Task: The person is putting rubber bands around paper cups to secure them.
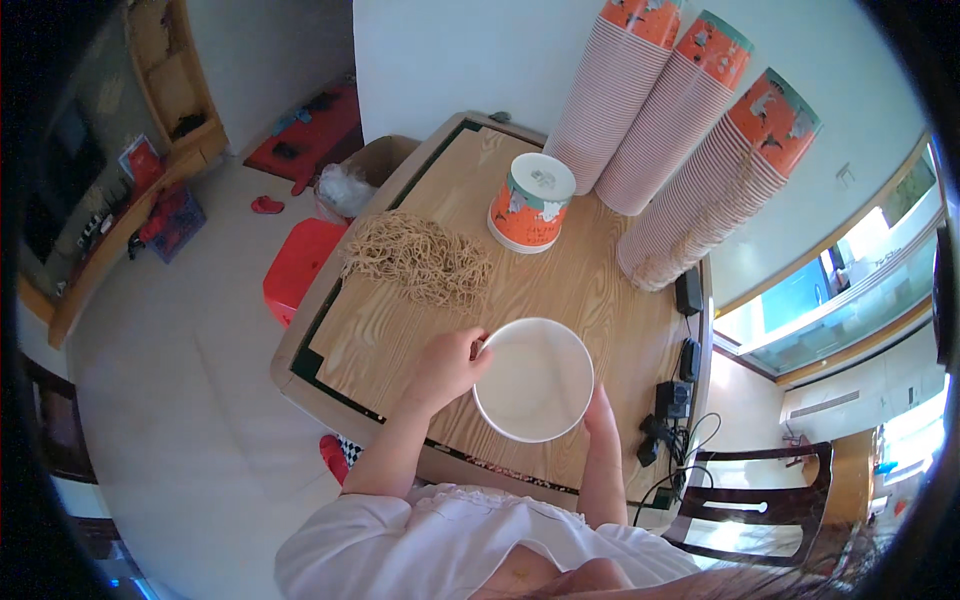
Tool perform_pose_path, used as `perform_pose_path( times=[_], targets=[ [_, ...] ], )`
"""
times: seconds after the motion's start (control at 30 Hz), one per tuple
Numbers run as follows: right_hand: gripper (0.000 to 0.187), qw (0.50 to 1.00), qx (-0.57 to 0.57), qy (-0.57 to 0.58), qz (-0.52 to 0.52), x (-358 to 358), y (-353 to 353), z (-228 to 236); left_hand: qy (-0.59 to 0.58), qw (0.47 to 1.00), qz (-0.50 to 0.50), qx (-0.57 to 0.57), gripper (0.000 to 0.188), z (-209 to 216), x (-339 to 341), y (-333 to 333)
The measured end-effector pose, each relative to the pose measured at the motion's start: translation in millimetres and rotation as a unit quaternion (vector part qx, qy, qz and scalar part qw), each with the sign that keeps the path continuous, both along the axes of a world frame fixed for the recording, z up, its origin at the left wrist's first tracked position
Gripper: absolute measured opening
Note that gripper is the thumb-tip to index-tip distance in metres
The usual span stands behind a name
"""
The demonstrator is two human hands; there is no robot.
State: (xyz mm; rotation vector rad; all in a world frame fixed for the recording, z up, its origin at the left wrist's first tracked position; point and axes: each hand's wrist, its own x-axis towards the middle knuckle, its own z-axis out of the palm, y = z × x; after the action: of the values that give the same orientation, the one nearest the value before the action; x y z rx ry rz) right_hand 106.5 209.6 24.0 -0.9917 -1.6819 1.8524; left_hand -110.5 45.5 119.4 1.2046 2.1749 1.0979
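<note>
A large white-lined paper tub is held upright between my hands above the near part of the table, its open mouth toward me and nothing visible inside. My left hand grips the tub's left rim with curled fingers. Against its right side rests my right hand, most of its fingers hidden behind the wall. Beyond the left hand lies a loose tangle of tan strings. Farther back, an orange and green printed paper tub stands upside down, apparently stacked with another.
Three tall stacks of nested paper tubs rise at the table's back right, strands draped over the nearest one. Black power adapters and cables crowd the right edge. A red stool and a cardboard box stand left; a dark chair stands right.
</note>
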Motion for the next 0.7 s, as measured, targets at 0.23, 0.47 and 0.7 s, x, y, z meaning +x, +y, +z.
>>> perform_pose_path(
  times=[0.23,0.47,0.7],
  targets=[
    [0.016,0.992,0.117,-0.047,-0.016,0.6,-3.1,62.1,-0.106,0.976,0.050,0.185,0.022,-19.3,6.7,-3.6],
    [0.022,0.954,0.277,0.096,0.070,-46.6,-48.7,143.7,-0.496,0.794,-0.082,0.340,0.019,49.9,15.2,7.3],
    [0.031,0.958,0.226,0.141,0.108,-65.6,-64.2,139.0,-0.464,0.817,-0.093,0.330,0.027,66.7,31.0,7.7]
  ],
)
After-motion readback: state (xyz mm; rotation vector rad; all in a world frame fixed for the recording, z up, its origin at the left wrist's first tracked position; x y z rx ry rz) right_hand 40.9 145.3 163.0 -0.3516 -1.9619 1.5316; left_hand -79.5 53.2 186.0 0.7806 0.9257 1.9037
